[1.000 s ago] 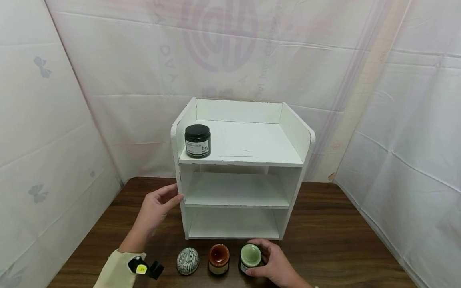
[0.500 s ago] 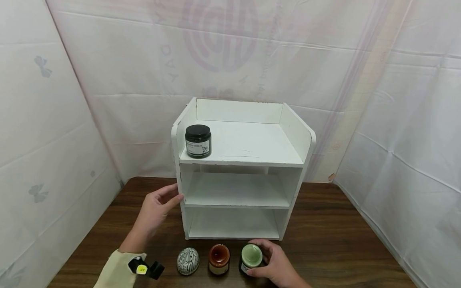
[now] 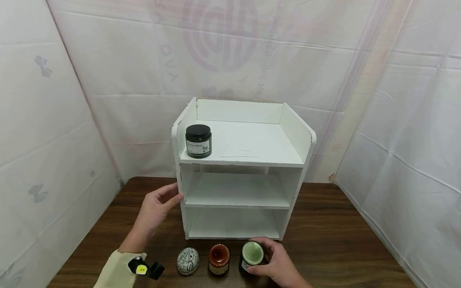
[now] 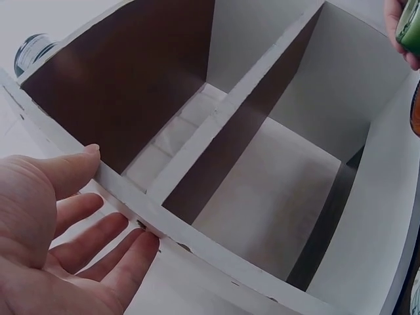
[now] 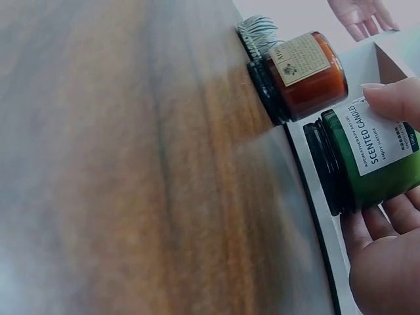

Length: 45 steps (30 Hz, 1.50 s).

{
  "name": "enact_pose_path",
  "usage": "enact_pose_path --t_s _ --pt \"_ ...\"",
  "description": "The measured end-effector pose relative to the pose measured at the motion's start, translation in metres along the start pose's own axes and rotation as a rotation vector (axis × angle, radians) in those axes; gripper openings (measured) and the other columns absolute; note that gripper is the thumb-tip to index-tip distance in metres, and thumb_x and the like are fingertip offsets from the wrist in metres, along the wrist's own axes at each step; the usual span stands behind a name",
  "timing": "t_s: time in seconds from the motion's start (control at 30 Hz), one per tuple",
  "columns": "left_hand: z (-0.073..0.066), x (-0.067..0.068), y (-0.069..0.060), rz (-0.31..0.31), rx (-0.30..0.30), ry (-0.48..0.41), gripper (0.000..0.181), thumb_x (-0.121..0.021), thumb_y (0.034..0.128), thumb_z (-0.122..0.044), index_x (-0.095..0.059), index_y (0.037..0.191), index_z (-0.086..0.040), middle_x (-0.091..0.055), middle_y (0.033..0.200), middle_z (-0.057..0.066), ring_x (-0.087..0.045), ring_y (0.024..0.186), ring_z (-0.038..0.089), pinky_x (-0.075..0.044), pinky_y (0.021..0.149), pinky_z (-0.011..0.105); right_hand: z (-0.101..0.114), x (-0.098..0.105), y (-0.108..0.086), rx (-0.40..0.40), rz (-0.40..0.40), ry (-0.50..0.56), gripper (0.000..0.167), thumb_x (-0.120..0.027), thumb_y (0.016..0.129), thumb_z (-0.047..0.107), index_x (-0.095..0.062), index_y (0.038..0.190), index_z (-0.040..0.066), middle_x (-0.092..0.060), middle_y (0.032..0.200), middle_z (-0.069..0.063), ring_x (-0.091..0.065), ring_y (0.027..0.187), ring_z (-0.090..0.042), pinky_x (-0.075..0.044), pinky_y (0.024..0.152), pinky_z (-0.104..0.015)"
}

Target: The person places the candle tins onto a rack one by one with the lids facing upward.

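Observation:
My right hand [image 3: 277, 262] grips a green scented-candle jar [image 5: 377, 147], thumb on its white label and fingers on the opposite side. The jar is upside down, black lid toward the table; I cannot tell whether it touches the wood. An amber candle jar [image 3: 219, 260], also lid down, stands to its left, and beyond that sits a black-and-white patterned rounded object [image 3: 188, 261]. My left hand [image 3: 155, 208] touches the left side panel of a white shelf unit [image 3: 239, 163], thumb at the front edge and loosely bent fingers [image 4: 134, 262] along the outer face.
A dark candle jar with a black lid [image 3: 198, 141] stands upright at the left of the top shelf. The unit's middle shelf [image 3: 235, 190] and bottom shelf [image 3: 234, 224] face me. Brown wooden table [image 3: 331, 240] lies around it, with white cloth behind and at both sides.
The right hand and the green jar have shifted slightly right and toward the shelf unit. The left hand stays against the side panel, and the other jars have not moved.

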<state>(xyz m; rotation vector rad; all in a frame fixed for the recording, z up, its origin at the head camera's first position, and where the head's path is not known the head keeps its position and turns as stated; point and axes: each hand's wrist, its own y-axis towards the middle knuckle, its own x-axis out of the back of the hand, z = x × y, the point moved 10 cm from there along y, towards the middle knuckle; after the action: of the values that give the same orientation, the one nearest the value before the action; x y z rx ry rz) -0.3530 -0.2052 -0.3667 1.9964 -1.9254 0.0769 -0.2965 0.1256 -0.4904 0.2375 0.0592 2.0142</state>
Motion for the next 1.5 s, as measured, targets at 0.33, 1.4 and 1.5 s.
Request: enact_pose_path --t_s 0.33,1.4,1.5 --pt "0.000 -0.001 0.000 0.004 0.009 -0.021 0.055 -0.073 0.0963 -0.033 -0.059 0.144 -0.010 -0.064 0.139 0.015 -0.062 0.112 0.002 -0.052 0.089 0.016 0.008 0.006 0.001 0.036 -0.051 0.013 0.068 -0.086 0.077 0.002 -0.054 0.136 -0.008 -0.067 0.128 -0.015 -0.066 0.109 -0.008 -0.053 0.095 -0.022" --pt "0.008 0.000 0.001 -0.002 0.025 -0.055 0.057 -0.075 0.0952 -0.035 -0.059 0.144 -0.009 -0.065 0.139 0.014 -0.062 0.112 -0.001 -0.051 0.090 0.016 0.025 0.002 0.004 0.116 -0.088 0.085 0.065 -0.083 0.076 -0.005 -0.053 0.133 -0.011 -0.068 0.123 -0.007 -0.065 0.108 -0.008 -0.055 0.093 -0.021" --pt "0.007 0.000 0.001 -0.003 0.023 -0.062 0.057 -0.074 0.0956 -0.034 -0.059 0.144 -0.009 -0.064 0.139 0.015 -0.062 0.111 -0.001 -0.051 0.090 0.016 0.027 0.001 0.004 0.137 -0.094 0.099 0.064 -0.083 0.075 -0.007 -0.053 0.131 -0.013 -0.068 0.120 -0.007 -0.066 0.105 -0.007 -0.055 0.091 -0.020"
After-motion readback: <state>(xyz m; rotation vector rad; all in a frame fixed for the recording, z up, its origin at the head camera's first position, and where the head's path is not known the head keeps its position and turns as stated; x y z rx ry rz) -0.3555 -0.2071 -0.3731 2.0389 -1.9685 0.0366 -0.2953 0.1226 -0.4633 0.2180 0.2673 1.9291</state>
